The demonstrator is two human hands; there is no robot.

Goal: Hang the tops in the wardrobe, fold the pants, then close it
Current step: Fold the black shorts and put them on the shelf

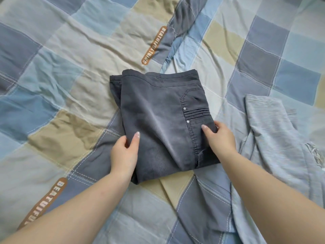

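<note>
Two hands on one garment. Your left hand [124, 152] pinches the near left edge of the folded grey pants [158, 120], thumb on top, fingers tucked beneath. Your right hand [219, 138] grips the right edge near the stitched pocket, thumb over, fingers wrapped under. Pants lie mid-bed on the checked quilt [70, 67]. Pale blue top [274, 138] lies crumpled toward the bed's right edge.

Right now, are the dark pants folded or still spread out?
Folded. The pants lie as a compact layered bundle on the bedspread, waistband on top, with the left hand and right hand gripping its sides.
</note>
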